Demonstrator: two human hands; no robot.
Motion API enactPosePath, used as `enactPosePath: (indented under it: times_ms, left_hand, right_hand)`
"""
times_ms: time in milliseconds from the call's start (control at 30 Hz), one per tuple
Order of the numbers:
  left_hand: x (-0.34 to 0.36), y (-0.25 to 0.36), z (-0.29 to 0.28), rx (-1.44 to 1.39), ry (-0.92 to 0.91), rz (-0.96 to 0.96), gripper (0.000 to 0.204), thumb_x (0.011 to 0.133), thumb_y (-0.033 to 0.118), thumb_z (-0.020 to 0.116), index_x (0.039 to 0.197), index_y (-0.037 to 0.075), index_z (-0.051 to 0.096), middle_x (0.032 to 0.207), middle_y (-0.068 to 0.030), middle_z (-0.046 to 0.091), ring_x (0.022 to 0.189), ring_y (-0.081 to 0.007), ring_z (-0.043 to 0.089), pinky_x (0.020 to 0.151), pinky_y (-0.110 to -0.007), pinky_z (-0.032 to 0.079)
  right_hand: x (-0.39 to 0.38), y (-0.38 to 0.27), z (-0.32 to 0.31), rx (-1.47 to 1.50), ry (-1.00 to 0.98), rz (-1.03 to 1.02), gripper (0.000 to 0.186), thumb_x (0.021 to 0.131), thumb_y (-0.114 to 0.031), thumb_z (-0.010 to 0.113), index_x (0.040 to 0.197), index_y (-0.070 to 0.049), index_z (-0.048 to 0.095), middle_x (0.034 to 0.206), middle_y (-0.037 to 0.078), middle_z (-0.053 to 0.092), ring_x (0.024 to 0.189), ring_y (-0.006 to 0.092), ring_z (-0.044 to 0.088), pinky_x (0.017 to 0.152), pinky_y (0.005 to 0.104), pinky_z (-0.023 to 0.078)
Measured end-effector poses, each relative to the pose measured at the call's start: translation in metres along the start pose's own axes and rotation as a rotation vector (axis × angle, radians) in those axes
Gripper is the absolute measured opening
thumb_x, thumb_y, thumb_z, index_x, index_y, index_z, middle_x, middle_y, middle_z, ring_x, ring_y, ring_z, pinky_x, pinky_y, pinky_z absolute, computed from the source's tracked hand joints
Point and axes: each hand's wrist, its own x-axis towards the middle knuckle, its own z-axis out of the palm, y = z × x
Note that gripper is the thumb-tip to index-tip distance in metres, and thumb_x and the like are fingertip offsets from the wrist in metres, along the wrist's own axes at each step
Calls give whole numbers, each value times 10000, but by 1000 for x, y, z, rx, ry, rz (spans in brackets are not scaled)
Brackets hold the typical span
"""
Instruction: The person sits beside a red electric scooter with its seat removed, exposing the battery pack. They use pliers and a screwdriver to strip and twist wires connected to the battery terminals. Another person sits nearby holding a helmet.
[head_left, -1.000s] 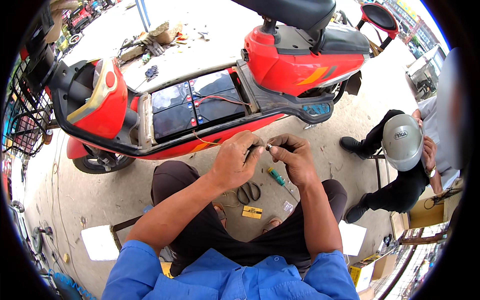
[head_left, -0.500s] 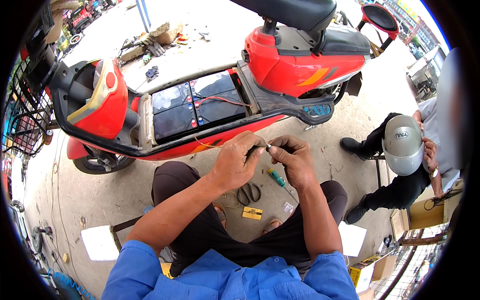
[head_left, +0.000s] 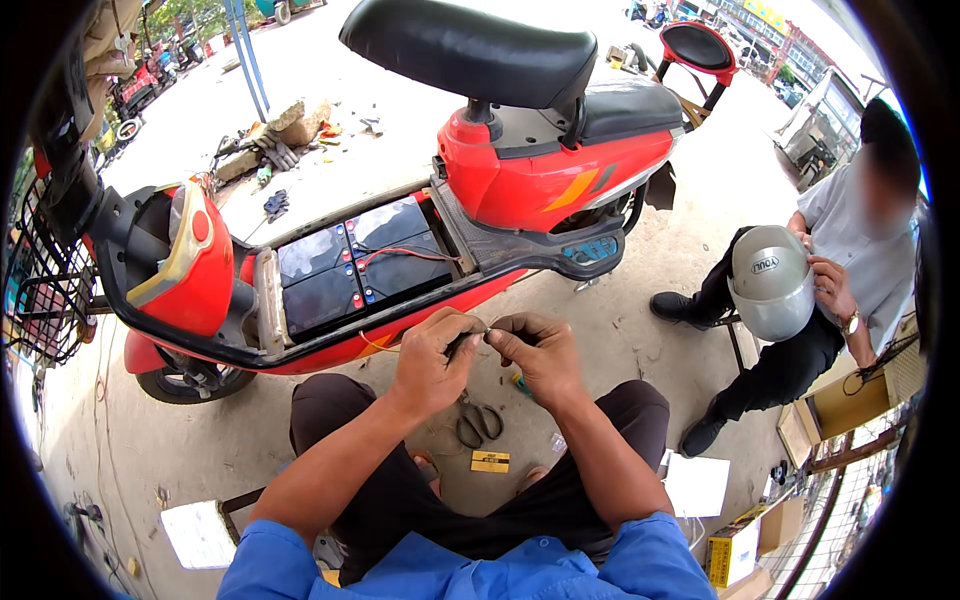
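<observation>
My left hand (head_left: 437, 362) is closed in a pinch, and a thin yellow-orange wire (head_left: 375, 345) runs into it from the scooter's side. Its fingertips meet those of my right hand (head_left: 540, 358), which pinches something small and dark that I cannot make out. Both hands hover over my lap, in front of a red electric scooter (head_left: 190, 295). The scooter's floor compartment lies open, showing several black batteries (head_left: 318, 302) with red and blue terminals. A red wire (head_left: 400, 249) loops across the batteries.
On the ground below are black-handled scissors (head_left: 479, 426), a yellow packet (head_left: 490, 461) and a green-handled screwdriver (head_left: 521, 384), partly hidden by my right hand. At the right sits a person holding a silver helmet (head_left: 770, 285). An open wooden box (head_left: 850, 408) stands near them.
The view has shifted, so the scooter appears farther left and lower. My fingertips have come together, and the small shiny piece between them no longer shows. My right hand now covers more of the screwdriver.
</observation>
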Motion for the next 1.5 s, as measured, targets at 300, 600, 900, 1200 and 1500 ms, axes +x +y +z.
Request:
enactPosePath:
  times_ms: [300,600,900,1200,1500]
  left_hand:
    - [1,2,-1,-4,-27,-59,94,886,-24,648,964,-28,700,876,-103,662,747,-188,625,676,-304,484]
    - [-2,-8,0,-87,-31,-131,105,891,-34,641,979,-33,697,890,-61,652,805,-127,608,721,-274,484]
    - [1,-5,-1,-139,-85,-186,138,891,40,704,1003,-40,714,920,-74,683,832,-140,632,742,-279,494]
    - [-1,-9,-2,-211,-66,-253,133,895,61,722,977,-43,721,878,-65,683,820,-116,614,729,-269,486]
    - [3,-7,-4,-202,-99,-216,117,898,0,674,993,-51,719,885,-72,678,826,-129,617,733,-267,481]
  right_hand:
    - [-3,5,9,79,19,49,222,898,-173,776,982,30,736,785,30,677,646,88,569,572,247,466]
    - [-6,8,10,-13,-17,-33,201,865,-82,768,1019,41,729,867,47,712,766,79,617,681,248,517]
    - [-6,13,8,-115,46,-102,168,865,-47,715,993,60,721,841,57,715,727,63,608,645,250,499]
    - [-8,6,17,-393,138,-399,128,814,12,711,942,15,716,837,145,711,691,230,690,629,330,527]
    - [-4,5,12,-651,221,-717,222,752,4,772,960,-25,698,867,134,697,772,320,691,664,399,550]
